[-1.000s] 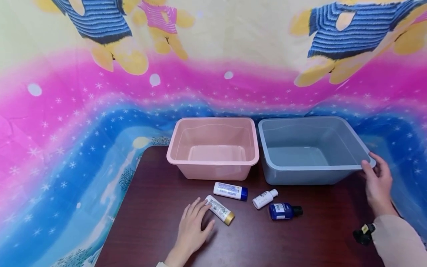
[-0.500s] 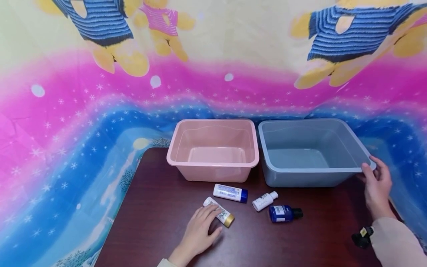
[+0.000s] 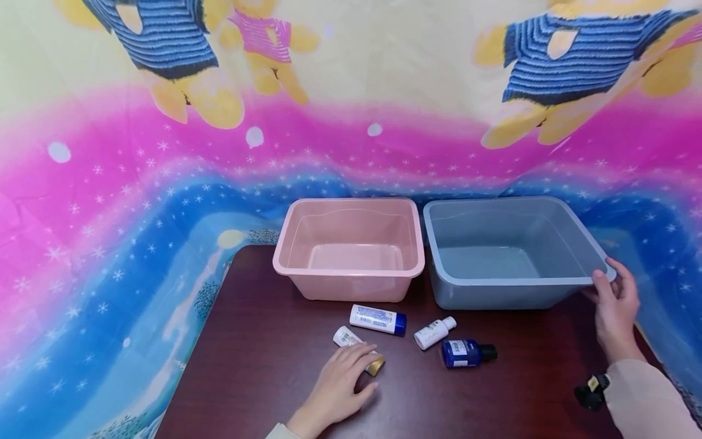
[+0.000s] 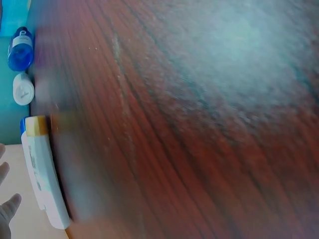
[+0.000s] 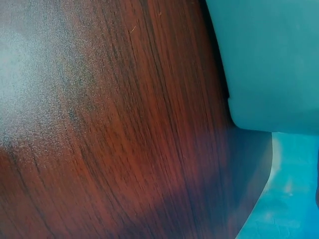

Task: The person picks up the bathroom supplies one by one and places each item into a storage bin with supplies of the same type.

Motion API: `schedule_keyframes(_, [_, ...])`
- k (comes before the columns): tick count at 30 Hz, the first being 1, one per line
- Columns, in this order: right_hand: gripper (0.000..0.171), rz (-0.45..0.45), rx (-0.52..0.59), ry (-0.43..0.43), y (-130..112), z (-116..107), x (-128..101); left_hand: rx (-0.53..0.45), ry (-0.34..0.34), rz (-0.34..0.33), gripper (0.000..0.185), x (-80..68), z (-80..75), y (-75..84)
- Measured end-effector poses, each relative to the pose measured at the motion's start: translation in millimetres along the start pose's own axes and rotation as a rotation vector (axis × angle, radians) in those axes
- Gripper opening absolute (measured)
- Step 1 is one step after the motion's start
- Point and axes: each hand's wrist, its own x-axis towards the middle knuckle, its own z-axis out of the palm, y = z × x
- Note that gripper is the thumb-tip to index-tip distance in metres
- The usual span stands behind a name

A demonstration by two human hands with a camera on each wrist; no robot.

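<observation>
In the head view my left hand hovers over a white tube with a gold cap, hiding its middle. The left wrist view shows the loosely spread fingers apart from that gold-capped tube. My right hand grips the front right corner of a grey-blue plastic bin, its thumb over the rim. Just behind the gold-capped tube lies a white tube with a blue cap. To their right, a small white bottle and a dark blue bottle with a black cap lie on their sides.
A pink plastic bin stands left of the grey-blue one at the back of the dark wooden table. Behind hangs a patterned cloth. Near the right sleeve is a small black device.
My left hand has moved right and slightly nearer me, over the gold-capped tube, covering more of it. My right hand stays at the grey-blue bin's corner.
</observation>
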Motion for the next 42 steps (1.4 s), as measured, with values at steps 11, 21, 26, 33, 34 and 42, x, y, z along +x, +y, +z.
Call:
schedule_keyframes(11, [0.043,-0.010,-0.072,-0.021,-0.5,-2.1,-3.1,-0.034,-0.045,0.005,0.049,16.1,10.0,16.1])
schedule_keyframes(21, [0.043,-0.016,-0.010,-0.007,1.6,-0.9,-2.5,-0.035,-0.030,0.062,0.049,29.8,15.7,26.2])
schedule_keyframes(26, [0.042,-0.012,0.009,0.017,1.9,0.2,-2.0,-0.046,-0.036,0.073,0.048,35.7,16.3,28.5])
schedule_keyframes(33, [0.041,-0.044,0.059,0.035,2.9,2.5,1.5,-0.072,-0.059,0.086,0.051,46.2,20.0,33.3])
schedule_keyframes(34, [0.041,-0.049,0.060,0.036,3.5,2.5,1.6,-0.076,-0.061,0.090,0.051,47.8,21.0,34.1])
schedule_keyframes(42, [0.041,-0.046,0.040,0.043,3.5,3.2,0.6,-0.106,-0.085,0.127,0.052,59.1,28.9,43.8])
